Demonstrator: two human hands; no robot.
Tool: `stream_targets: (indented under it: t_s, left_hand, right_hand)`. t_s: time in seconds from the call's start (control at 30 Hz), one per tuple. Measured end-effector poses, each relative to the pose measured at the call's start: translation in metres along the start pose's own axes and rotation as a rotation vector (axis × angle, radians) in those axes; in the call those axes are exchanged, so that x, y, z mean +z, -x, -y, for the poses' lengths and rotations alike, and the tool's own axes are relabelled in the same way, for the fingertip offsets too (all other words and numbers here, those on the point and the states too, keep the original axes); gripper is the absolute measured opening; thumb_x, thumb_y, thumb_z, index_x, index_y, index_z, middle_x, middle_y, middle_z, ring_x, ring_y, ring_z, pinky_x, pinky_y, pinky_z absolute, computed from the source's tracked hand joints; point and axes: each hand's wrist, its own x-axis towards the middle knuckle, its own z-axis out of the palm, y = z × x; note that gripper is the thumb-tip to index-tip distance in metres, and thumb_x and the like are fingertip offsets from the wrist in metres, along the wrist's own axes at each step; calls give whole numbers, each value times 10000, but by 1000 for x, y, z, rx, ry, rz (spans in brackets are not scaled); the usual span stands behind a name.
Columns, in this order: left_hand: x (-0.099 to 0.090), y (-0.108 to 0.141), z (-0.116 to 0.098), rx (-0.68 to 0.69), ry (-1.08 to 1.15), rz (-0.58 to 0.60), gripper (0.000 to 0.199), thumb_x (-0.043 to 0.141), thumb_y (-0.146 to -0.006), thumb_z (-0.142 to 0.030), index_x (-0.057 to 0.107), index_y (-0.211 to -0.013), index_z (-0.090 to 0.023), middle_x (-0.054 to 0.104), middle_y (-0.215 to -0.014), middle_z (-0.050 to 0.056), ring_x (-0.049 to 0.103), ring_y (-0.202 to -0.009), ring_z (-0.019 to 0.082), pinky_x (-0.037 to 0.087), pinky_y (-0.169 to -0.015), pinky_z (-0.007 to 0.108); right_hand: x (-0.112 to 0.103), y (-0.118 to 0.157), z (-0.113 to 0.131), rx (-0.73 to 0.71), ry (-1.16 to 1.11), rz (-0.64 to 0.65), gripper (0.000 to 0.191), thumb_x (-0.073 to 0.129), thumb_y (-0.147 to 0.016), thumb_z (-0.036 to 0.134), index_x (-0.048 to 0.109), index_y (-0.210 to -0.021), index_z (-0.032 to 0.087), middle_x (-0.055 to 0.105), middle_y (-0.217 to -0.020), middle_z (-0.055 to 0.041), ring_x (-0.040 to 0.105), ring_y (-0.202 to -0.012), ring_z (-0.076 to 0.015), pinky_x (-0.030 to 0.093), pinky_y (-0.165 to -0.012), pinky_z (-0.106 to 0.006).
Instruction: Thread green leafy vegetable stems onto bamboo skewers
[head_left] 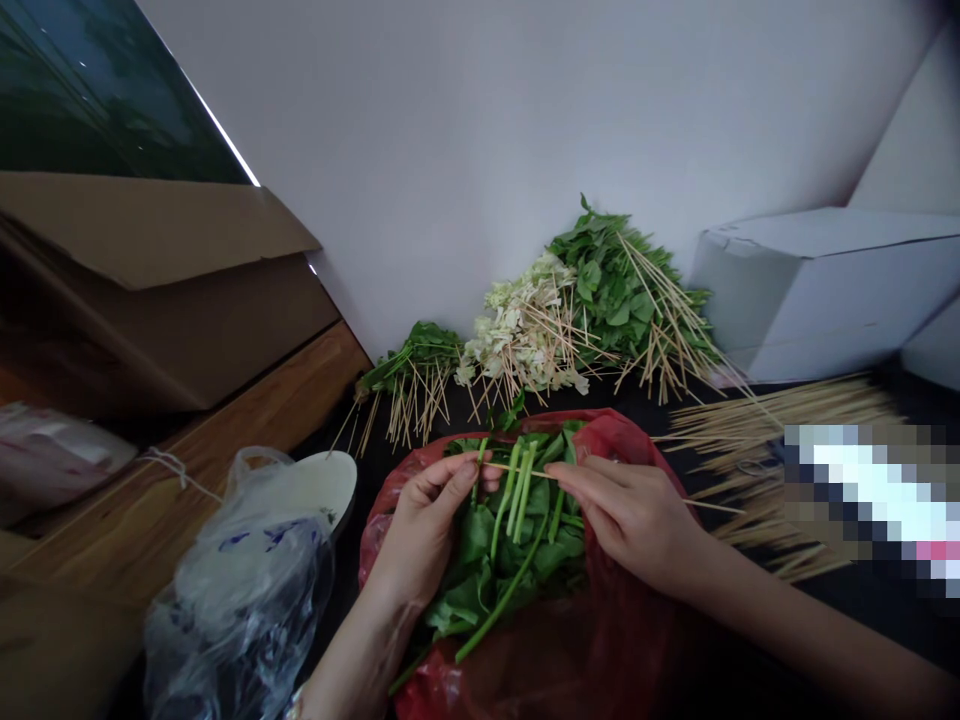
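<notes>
Over a red plastic bag of leafy greens, both hands meet around a thin wooden skewer. My left hand pinches a green stem between thumb and fingers, at the skewer's left end. My right hand is closed around the skewer, whose other end pokes out behind the hand to the right. Several cut stems cross the skewer between the hands, and seem threaded on it. Loose leaves and a long stem lie below them in the bag.
Against the wall lie skewered greens, pale cabbage-like leaves and a smaller green bunch. Bare skewers spread at right, before a white box. At left are a clear plastic bag, a white dish and a cardboard box.
</notes>
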Motion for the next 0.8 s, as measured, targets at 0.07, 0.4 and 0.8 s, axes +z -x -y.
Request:
stream_targets:
  t_s: [0.07,0.4,0.8]
  left_hand:
    - [0,1,2,13,-15,8,279,910,-691,-371,826,-883,-187,813,-816,46,723,-762,132,568,-771,215]
    - [0,1,2,21,-38,-49,268,952,-619,-340,828,-812,-202,808,-772,21,716,-697,117,555,-703,195]
    - [-1,3,3,-65,-144,-39,263,948,-594,-338,831,-765,-176,820,-824,70,703,-655,143,554,-657,232]
  right_hand:
    - [0,0,0,-1,8,3,291,462,-988,94,678,-1179,138,761,-906,-61,714,-744,-162,547,-617,-276]
    - [0,-2,4,-16,46,-20,290,455,-982,86,685,-1151,133,746,-847,-47,698,-686,-160,504,-563,-272]
    - [4,-1,9,-58,60,-12,289,425,-998,81,673,-1147,90,733,-812,-64,682,-639,-160,516,-535,-280]
